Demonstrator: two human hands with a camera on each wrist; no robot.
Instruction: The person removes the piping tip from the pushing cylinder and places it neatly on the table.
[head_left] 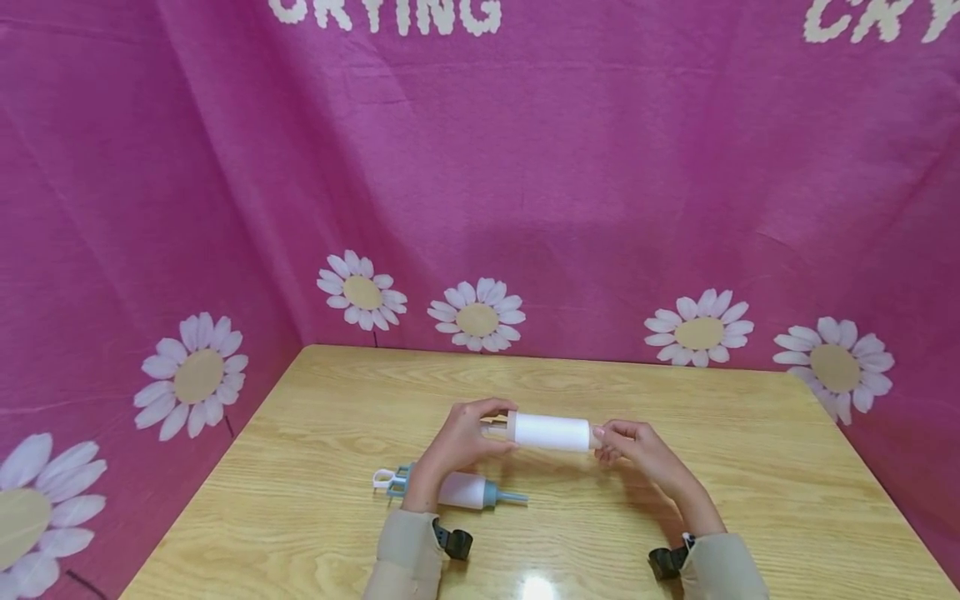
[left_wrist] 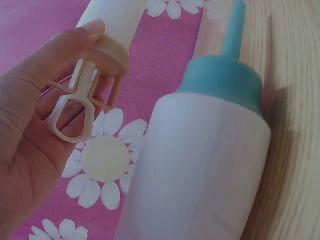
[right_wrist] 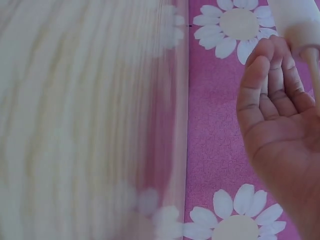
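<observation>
A white icing syringe (head_left: 551, 432) with a beige collar is held level above the table between both hands. My left hand (head_left: 463, 436) grips its collar end, thumb (left_wrist: 92, 31) on the near side and fingers behind; the pale ring handle (left_wrist: 73, 120) of its plunger hangs by the palm. At the other end, my right hand (head_left: 637, 450) holds the nozzle end with curled fingers; the right wrist view shows those fingers beside the thin nozzle (right_wrist: 312, 75), the thumb out of frame. A second syringe with teal ends (head_left: 461, 490) lies on the table, partly behind my left forearm.
The wooden table (head_left: 712, 500) runs back to a pink cloth (head_left: 562, 208) printed with daisies and pale lettering. Each wrist wears a black strap camera (head_left: 455, 543). Light glares off the table near the front.
</observation>
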